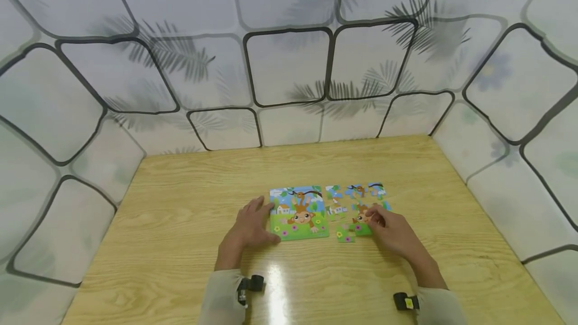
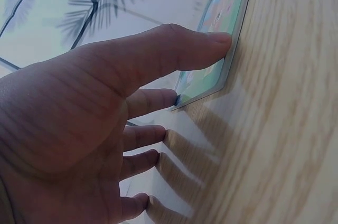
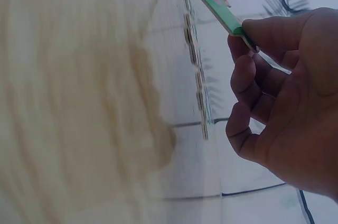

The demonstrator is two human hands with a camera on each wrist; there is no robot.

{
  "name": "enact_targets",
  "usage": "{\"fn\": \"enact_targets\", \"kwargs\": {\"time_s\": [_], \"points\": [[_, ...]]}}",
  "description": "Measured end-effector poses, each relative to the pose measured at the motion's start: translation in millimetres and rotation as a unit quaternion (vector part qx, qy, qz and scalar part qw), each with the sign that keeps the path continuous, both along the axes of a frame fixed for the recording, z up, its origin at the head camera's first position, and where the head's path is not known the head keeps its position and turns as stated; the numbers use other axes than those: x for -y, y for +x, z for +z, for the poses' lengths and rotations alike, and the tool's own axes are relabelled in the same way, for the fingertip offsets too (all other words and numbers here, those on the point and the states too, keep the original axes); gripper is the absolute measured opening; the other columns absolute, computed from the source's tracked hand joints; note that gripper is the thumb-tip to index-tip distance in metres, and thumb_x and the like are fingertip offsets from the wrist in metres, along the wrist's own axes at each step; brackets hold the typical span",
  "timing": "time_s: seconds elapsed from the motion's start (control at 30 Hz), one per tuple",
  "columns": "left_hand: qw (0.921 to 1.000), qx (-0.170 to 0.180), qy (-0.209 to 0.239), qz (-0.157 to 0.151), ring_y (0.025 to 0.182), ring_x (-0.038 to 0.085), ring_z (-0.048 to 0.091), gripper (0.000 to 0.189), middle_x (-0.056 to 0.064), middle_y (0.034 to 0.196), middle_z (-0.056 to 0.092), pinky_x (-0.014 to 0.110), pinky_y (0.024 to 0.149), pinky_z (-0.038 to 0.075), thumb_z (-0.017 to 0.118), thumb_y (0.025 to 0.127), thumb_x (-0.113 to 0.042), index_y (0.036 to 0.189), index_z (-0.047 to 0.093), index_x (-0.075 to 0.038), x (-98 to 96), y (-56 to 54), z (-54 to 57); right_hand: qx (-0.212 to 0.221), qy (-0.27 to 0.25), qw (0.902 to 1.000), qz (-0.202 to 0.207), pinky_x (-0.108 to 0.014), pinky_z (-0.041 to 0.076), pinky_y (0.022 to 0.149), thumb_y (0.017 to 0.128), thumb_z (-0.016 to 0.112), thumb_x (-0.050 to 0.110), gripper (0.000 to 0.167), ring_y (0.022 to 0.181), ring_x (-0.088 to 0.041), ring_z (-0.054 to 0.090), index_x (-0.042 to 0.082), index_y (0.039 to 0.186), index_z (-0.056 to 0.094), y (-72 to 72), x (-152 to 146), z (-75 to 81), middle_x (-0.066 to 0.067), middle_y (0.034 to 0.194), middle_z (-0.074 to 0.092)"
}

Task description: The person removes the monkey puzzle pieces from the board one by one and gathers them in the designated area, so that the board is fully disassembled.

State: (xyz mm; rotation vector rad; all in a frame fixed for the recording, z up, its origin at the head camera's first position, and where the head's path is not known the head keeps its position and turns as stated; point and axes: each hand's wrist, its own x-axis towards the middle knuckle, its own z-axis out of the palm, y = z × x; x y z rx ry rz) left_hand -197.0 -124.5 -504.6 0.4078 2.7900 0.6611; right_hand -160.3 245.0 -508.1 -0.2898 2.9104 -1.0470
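A picture board (image 1: 298, 214) with a hanging monkey, a house and flowers lies flat on the table. At its left side rests my left hand (image 1: 250, 227), with the thumb on the lower left edge and the index fingertip at the side; the other fingertips touch the tabletop in the left wrist view. My right hand (image 1: 392, 229) pinches a green-edged jigsaw piece (image 3: 216, 7) with a pink flower between thumb and index finger. This piece is tilted and lifted off the table in the right wrist view. The other right fingers are curled in.
Right of the board lie several loose jigsaw pieces: a house piece (image 1: 336, 210), a branch piece (image 1: 377, 189) and a flower piece (image 1: 345, 234) among them. The wooden table (image 1: 189, 204) is enclosed at the back and sides by a patterned cloth wall (image 1: 289, 64).
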Motion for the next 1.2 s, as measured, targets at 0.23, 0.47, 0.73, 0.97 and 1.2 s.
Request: {"fn": "enact_targets", "kwargs": {"time_s": [0.23, 0.47, 0.73, 0.97, 1.2], "points": [[1.0000, -0.005, -0.002, -0.003, 0.141, 0.045, 0.029, 0.090, 0.022, 0.155, 0.029, 0.060, 0.115, 0.024, 0.083, 0.069, -0.041, 0.144, 0.045, -0.009, -0.3, 1.4, 2.0, 0.020, 0.013, 0.9995, -0.019, -0.025, 0.045, 0.065, 0.099, 0.055, 0.021, 0.020, 0.076, -0.010, 0.052, 0.010, 0.112, 0.063, 2.5, -15.3, 0.5, 0.002, 0.088, 0.062], [1.0000, -0.005, -0.001, -0.001, 0.143, 0.043, 0.027, 0.090, 0.022, 0.156, 0.028, 0.060, 0.116, 0.023, 0.081, 0.070, -0.041, 0.146, 0.043, -0.010, 1.4, 1.8, 1.5, 0.039, 0.039, 0.9984, -0.008, -0.029, 0.047, 0.067, 0.095, 0.059, 0.016, 0.017, 0.078, -0.012, 0.057, 0.008, 0.110, 0.064, -1.0, -16.2, -1.9, 0.001, 0.087, 0.064], [0.9999, -0.012, -0.002, -0.006, 0.143, 0.041, 0.027, 0.091, 0.022, 0.155, 0.030, 0.061, 0.115, 0.024, 0.083, 0.068, -0.042, 0.144, 0.044, -0.010, 0.2, -0.1, -1.9, 0.043, 0.036, 0.9982, -0.020, -0.036, 0.051, 0.072, 0.093, 0.062, 0.016, 0.021, 0.086, -0.018, 0.059, 0.004, 0.110, 0.065, -0.1, -13.3, 0.2, -0.007, 0.096, 0.063], [0.9999, -0.010, -0.008, -0.008, 0.143, 0.042, 0.028, 0.092, 0.022, 0.155, 0.030, 0.061, 0.114, 0.025, 0.083, 0.068, -0.043, 0.145, 0.044, -0.010, -0.4, 0.0, -2.3, 0.042, 0.018, 0.9989, 0.012, -0.031, 0.049, 0.069, 0.093, 0.063, 0.016, 0.020, 0.080, -0.013, 0.057, 0.005, 0.110, 0.065, -5.3, 3.3, -2.7, -0.003, 0.092, 0.064], [1.0000, -0.003, -0.008, -0.003, 0.143, 0.043, 0.027, 0.092, 0.021, 0.156, 0.028, 0.060, 0.115, 0.023, 0.083, 0.069, -0.043, 0.146, 0.043, -0.010, -1.1, -0.1, -0.8, 0.040, 0.007, 0.9983, 0.041, -0.030, 0.049, 0.072, 0.092, 0.063, 0.015, 0.022, 0.081, -0.011, 0.055, 0.009, 0.113, 0.064, -12.1, 37.5, -3.7, -0.001, 0.095, 0.062]]}}
